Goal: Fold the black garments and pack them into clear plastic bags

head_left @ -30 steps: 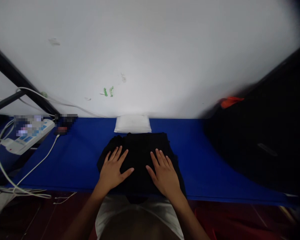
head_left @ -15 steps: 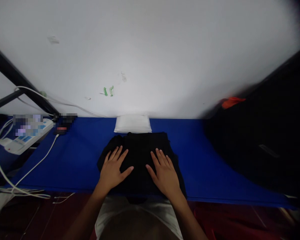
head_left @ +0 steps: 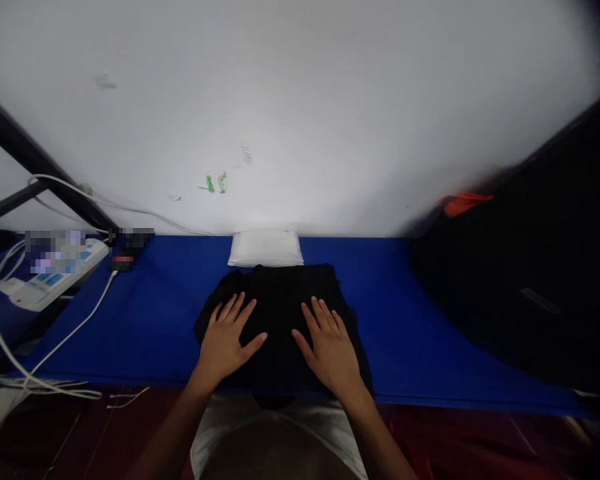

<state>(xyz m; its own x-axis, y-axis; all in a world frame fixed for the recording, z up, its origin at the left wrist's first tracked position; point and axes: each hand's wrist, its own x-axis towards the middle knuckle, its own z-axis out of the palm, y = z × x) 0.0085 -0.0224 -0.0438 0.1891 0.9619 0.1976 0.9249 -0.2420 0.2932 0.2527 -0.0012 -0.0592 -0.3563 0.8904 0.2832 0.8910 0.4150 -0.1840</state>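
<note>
Head feed from my end: left hand [head_left: 223,343] and right hand [head_left: 333,350] both palm-down, fingers spread wide and extended. No pinch, nothing grasped; they just rest on the matte black, folded-looking fabric bundle [head_left: 280,313]. Bundle sits on the blue cloth-covered tabletop [head_left: 390,333], between the wearer and the wall, near edge right by the table's front edge. Can't tell if it overhangs.

Risks as I read it:
- Pull toward the body: near edge could slip off the front, since there's little margin.
- Push forward: would likely shove or ride under the flat white rectangular packet [head_left: 266,249] just beyond the far edge. Can't tell if they touch.
- Uneven palm pressure or sliding: soft layers would probably shear and rumple; left side already looks bunched.
- Lifting with flat hands: loose layers could fall open unless fingers get underneath.
- Wide left sweep: could snag the thin white cable [head_left: 79,329].
- Black on black in dim light: I can't make out folds, so a bad one could pass unnoticed.
</note>
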